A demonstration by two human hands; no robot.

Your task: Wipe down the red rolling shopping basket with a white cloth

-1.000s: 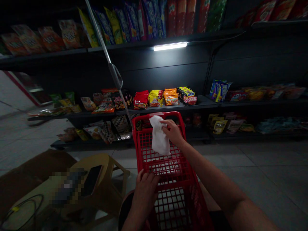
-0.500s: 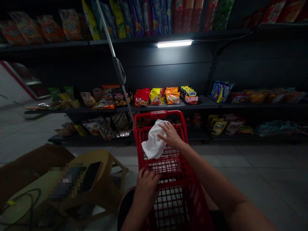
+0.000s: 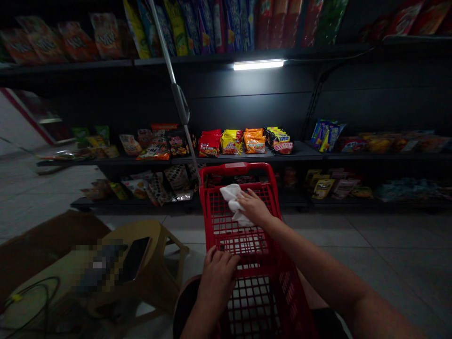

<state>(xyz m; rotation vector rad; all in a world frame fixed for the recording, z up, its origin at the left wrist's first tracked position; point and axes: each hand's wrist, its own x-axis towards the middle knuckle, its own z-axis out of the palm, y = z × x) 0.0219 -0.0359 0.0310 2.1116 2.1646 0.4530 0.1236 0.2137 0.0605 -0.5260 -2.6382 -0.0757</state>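
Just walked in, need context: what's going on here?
A person's right hand is on a crumpled white cloth or tissue, over a red plastic grid-walled shopping cart. The left hand rests at the cart's left side, nearer the person. Beyond, colourful plastic snack packets sit on a dark shelf.

1 tube light (image 3: 258, 65) brightens dark shelving (image 3: 229, 109) above tiled floor (image 3: 349, 230).
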